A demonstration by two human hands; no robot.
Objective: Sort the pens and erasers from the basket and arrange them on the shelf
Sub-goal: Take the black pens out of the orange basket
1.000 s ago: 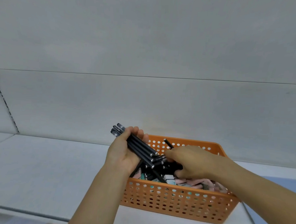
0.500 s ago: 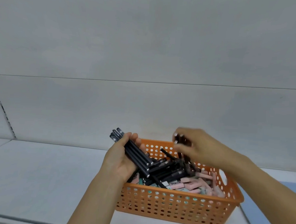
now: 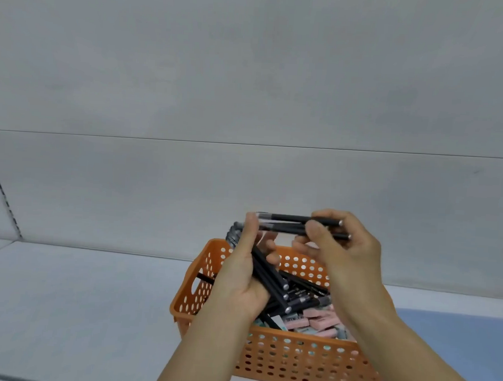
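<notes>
Two hands, one orange basket.
Left hand grips a pen bundle; right hand pinches two black pens; grey shelf bare leftward.

Soft, even, cool light is filling the scene, casting only faint shadows under the orange basket on the shelf. No glare is showing. Motion is blurring the hands and the pen ends between them. Wide-angle distortion is bending lines near the left edge.
</notes>
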